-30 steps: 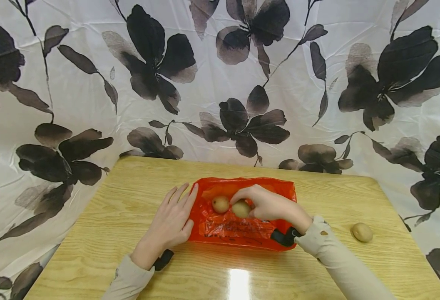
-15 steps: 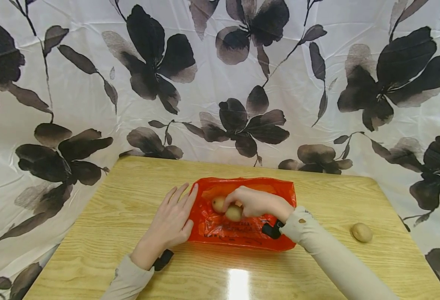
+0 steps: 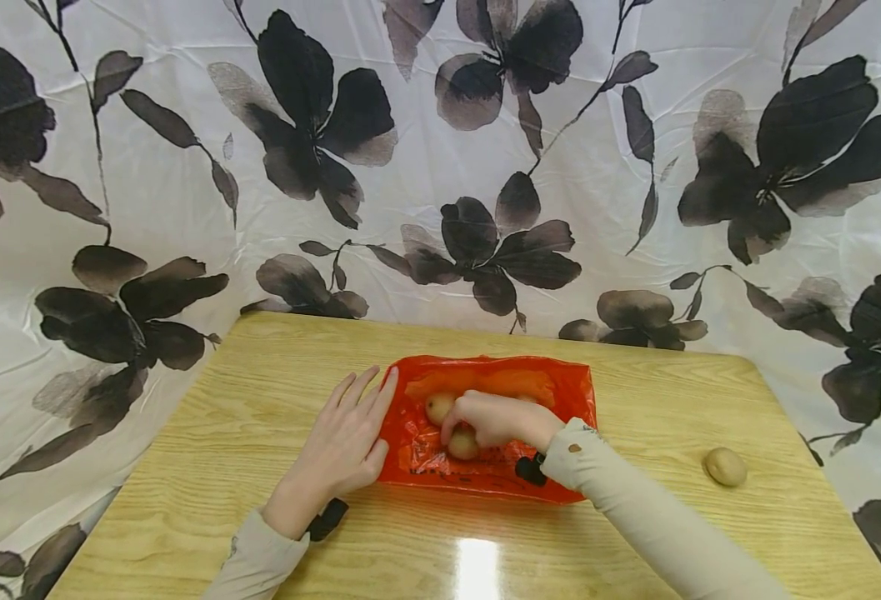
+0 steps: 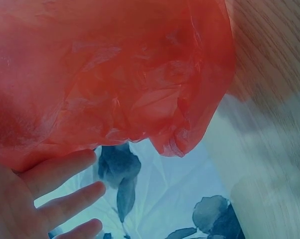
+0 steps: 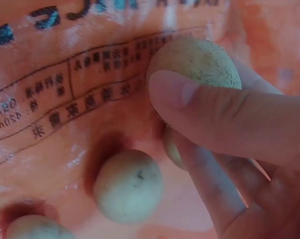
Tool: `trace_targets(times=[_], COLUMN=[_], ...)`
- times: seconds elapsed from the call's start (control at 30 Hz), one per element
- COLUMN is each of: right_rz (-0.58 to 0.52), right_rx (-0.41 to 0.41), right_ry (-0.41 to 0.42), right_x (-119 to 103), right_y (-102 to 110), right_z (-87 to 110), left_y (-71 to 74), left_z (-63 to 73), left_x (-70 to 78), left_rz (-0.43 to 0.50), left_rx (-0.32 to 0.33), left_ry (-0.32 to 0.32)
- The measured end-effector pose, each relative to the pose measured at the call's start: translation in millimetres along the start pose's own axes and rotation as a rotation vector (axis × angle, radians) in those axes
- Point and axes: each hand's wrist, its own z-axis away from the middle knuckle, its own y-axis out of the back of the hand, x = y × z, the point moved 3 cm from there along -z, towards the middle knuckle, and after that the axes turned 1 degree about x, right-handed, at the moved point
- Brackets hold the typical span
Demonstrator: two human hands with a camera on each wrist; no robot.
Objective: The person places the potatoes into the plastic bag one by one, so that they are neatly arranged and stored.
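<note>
A red plastic bag (image 3: pixel 425 479) with printed text stands with its mouth open on the table. Inside it my right hand (image 3: pixel 488 421) pinches a potato (image 3: pixel 463 444) between thumb and fingers; the right wrist view shows this potato's speckled skin (image 5: pixel 200 62) close up. Other potatoes lie in the bag, among them a potato (image 3: pixel 439 408) to the left of the fingertips and a round potato (image 5: pixel 127 186) with a dark spot. My left hand (image 3: pixel 342 437) rests against the bag's left rim, fingers straight and spread.
One more potato (image 3: pixel 725 467) lies alone on the wooden table (image 3: pixel 260 358), right of the bag and beyond my right sleeve (image 3: pixel 620 483). A white cloth (image 3: pixel 410 167) with dark flowers hangs behind the table and along its sides.
My right hand has moved left and nearer to me inside the bag, with the potato in its grip. The left hand has stayed at the rim.
</note>
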Motion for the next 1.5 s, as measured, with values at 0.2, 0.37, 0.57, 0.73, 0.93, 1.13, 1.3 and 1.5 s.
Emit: trace_targets(times=[0.2, 0.37, 0.57, 0.73, 0.93, 1.13, 1.3, 1.5], right_rz=[0.097, 0.14, 0.144, 0.151, 0.108, 0.048, -0.005, -0.019], right_rx=[0.002, 0.012, 0.039, 0.022, 0.014, 0.011, 0.027, 0.063], right_ry=[0.011, 0.017, 0.004, -0.003, -0.019, -0.018, 0.005, 0.039], right_x=[1.6, 1.5, 1.3, 1.5, 0.3, -2.5, -6.0, -11.3], right_y=[-6.2, -9.5, -10.7, -9.2, -3.8, 1.4, 8.7, 17.8], right_z=[-3.3, -3.1, -1.7, -0.7, 2.9, 6.0, 9.6, 17.3], left_y=[-0.1, 0.2, -0.1, -0.2, -0.1, -0.9, -1.7, -2.1], left_z=[-0.2, -0.6, -0.6, -0.5, -0.4, 0.2, -0.1, -0.3], left_x=[0.0, 0.2, 0.1, 0.4, 0.9, 1.0, 0.4, 0.1], left_rz=[0.01, 0.005, 0.004, 0.005, 0.006, 0.007, 0.007, 0.004], left_rx=[0.005, 0.021, 0.015, 0.007, 0.009, 0.0, -0.006, -0.004], left_ry=[0.004, -0.008, -0.007, -0.002, -0.005, 0.002, 0.004, 0.002])
